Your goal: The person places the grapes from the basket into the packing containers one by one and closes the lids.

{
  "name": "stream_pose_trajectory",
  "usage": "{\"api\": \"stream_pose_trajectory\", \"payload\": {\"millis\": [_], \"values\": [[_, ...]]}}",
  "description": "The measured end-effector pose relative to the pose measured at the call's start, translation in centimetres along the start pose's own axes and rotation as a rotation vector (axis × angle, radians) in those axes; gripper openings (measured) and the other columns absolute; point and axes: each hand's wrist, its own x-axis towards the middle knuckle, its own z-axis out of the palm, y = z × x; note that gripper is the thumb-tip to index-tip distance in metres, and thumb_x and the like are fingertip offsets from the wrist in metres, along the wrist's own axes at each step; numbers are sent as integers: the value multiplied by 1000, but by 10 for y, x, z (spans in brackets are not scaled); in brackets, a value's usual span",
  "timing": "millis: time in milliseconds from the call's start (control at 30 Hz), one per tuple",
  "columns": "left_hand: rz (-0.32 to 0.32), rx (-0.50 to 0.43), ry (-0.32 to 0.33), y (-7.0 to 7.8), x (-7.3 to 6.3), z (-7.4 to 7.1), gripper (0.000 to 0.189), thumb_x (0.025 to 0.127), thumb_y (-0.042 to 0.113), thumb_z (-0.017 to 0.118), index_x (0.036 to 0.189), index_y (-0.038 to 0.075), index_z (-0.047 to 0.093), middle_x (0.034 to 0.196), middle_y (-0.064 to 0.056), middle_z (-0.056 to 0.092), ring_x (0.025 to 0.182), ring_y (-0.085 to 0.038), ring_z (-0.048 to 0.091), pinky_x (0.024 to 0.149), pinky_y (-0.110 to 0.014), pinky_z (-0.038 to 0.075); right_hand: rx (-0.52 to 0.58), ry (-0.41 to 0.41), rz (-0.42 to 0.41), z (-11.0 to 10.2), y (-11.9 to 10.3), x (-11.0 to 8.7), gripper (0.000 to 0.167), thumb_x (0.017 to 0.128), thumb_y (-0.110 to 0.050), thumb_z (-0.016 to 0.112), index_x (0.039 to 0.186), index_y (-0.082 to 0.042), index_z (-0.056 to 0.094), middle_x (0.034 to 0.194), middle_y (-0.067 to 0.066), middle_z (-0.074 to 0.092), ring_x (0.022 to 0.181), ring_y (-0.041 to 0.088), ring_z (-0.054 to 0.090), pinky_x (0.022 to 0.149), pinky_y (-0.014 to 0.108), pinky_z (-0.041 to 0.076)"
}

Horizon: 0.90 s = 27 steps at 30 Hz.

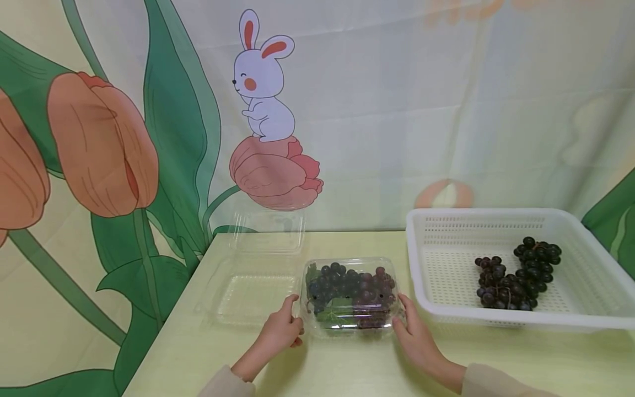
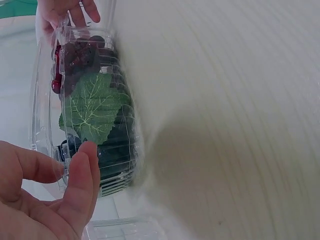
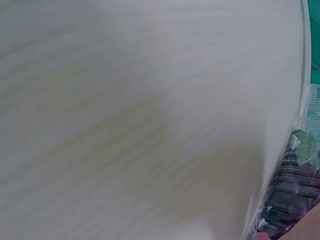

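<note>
A clear plastic clamshell box point(image 1: 347, 325) sits on the table with its lid down over dark grapes point(image 1: 364, 286) and a green leaf point(image 2: 92, 107). At its left front corner, my left hand point(image 1: 281, 328) pinches the rim between thumb and finger, as the left wrist view shows closely. My right hand point(image 1: 419, 339) holds the rim at the opposite end, thumb toward the front and index finger along the side. Only a bit of that hand enters the right wrist view, beside the box point(image 3: 287, 200).
Behind my left hand lies another clear clamshell point(image 1: 215, 292), its lid raised against the backdrop. A white perforated basket point(image 1: 421, 286) at the right holds bunches of dark grapes point(image 1: 533, 270). The printed cloth point(image 1: 372, 110) hangs along the table's back edge.
</note>
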Motion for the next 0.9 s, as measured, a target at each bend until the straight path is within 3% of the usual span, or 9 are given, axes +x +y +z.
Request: {"api": "stream_pose_trajectory", "payload": {"millis": [467, 900], "values": [[-44, -219, 33, -5, 1, 7, 55, 82, -4, 43, 134, -2, 25, 74, -17, 56, 54, -13, 60, 54, -29, 52, 42, 17, -8, 2, -2, 1, 49, 88, -2, 40, 133, 5, 24, 137, 29, 28, 127, 42, 25, 102, 52, 21], [-18, -249, 66, -3, -1, 8, 53, 83, -7, 42, 133, -5, 26, 70, -16, 55, 53, -10, 57, 53, -29, 51, 50, 56, 21, 4, -1, 2, 42, 91, -3, 36, 132, 4, 27, 136, 28, 31, 127, 41, 27, 102, 50, 23]]}}
